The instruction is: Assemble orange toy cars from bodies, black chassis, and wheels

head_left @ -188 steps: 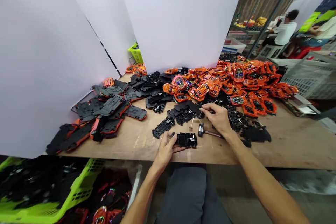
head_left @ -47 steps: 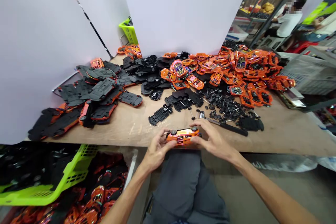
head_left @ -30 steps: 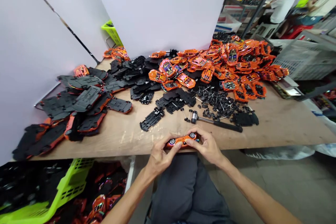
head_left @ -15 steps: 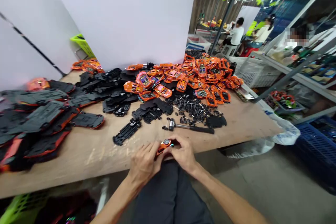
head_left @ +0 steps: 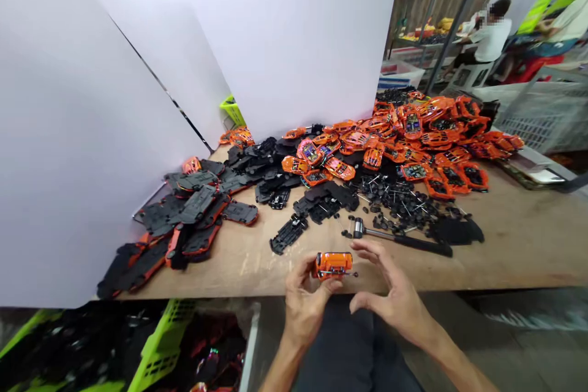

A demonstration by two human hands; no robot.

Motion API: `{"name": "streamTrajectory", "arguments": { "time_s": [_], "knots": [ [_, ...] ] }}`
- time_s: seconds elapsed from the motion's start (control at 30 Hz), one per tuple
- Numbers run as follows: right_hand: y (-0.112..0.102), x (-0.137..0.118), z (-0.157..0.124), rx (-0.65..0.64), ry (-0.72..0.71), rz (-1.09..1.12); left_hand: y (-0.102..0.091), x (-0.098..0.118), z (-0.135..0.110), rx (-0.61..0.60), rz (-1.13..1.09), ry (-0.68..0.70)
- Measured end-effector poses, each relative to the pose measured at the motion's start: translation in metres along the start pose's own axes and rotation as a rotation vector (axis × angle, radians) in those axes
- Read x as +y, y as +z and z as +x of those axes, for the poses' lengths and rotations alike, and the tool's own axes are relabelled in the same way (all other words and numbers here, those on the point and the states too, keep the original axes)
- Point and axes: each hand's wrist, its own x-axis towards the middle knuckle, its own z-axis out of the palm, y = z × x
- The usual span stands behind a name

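Observation:
My left hand point(head_left: 305, 306) holds a small orange toy car point(head_left: 333, 265) between thumb and fingers, just above the front edge of the wooden workbench point(head_left: 519, 257). A thin metal axle sticks out at the car's right side. My right hand point(head_left: 390, 297) is open beside it, its fingers curved and apart from the car. Beyond the hands lie a black-handled hammer point(head_left: 395, 241), a black car chassis point(head_left: 288, 234), and a heap of black wheels and axles point(head_left: 395, 202).
Orange car bodies point(head_left: 413, 135) and black chassis point(head_left: 197, 211) lie heaped on the bench against white panels point(head_left: 285, 30). A green basket point(head_left: 165, 343) of car parts sits below the bench at left. A person in white point(head_left: 489, 40) sits far back.
My right hand has let go of the car and opened. The car now rests in my left hand, with its end toward me. The view has swung back from the right.

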Motion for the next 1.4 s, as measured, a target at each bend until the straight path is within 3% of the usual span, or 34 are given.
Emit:
{"name": "streamTrajectory", "arguments": {
  "time_s": [0.1,0.2,0.33,0.43,0.5,0.63,0.8,0.9,1.0,1.07,1.13,1.2,1.27,1.33,1.4],
  "knots": [
    [0.018,0.006,0.002,0.091,-0.078,-0.049,0.012,-0.008,0.001,-0.016,-0.358,-0.137],
    [0.017,0.008,0.010,0.103,-0.188,-0.165,0.008,-0.008,0.005,-0.073,-0.411,-0.172],
    [-0.008,-0.001,0.025,-0.203,-0.275,-0.386,-0.010,0.001,0.016,-0.245,0.018,-0.054],
    [-0.018,-0.003,0.035,-0.308,-0.274,-0.445,-0.012,-0.002,0.020,-0.222,0.217,-0.022],
    [-0.017,0.003,0.038,-0.301,-0.219,-0.365,-0.008,-0.008,0.018,-0.182,0.235,-0.045],
    [-0.007,0.020,0.034,-0.186,0.033,-0.149,0.000,-0.017,0.010,-0.125,0.261,-0.072],
    [0.004,0.030,0.023,0.022,-0.016,-0.061,-0.006,-0.015,0.011,-0.157,0.354,0.027],
    [0.001,0.022,0.023,-0.036,0.004,-0.081,-0.015,-0.002,0.018,-0.342,0.528,0.194],
    [-0.002,0.002,0.023,-0.129,0.034,-0.109,-0.016,0.018,0.018,-0.572,0.859,0.428],
    [-0.002,-0.013,0.020,-0.133,0.040,-0.117,-0.012,0.026,0.011,-0.583,1.112,0.539],
    [-0.003,-0.025,0.018,-0.163,0.066,-0.094,-0.007,0.025,-0.001,-0.495,1.261,0.544],
    [-0.013,-0.028,0.020,-0.213,0.062,-0.085,-0.005,0.018,-0.014,-0.422,1.200,0.434],
    [-0.031,-0.019,0.028,-0.167,-0.023,-0.228,-0.006,0.009,-0.026,-0.391,0.928,0.189],
    [-0.052,-0.001,0.039,-0.060,-0.155,-0.543,-0.007,0.001,-0.036,-0.432,0.482,-0.180],
    [-0.068,0.019,0.051,-0.068,-0.259,-0.875,-0.006,-0.006,-0.040,-0.486,-0.075,-0.573]
  ]
}}
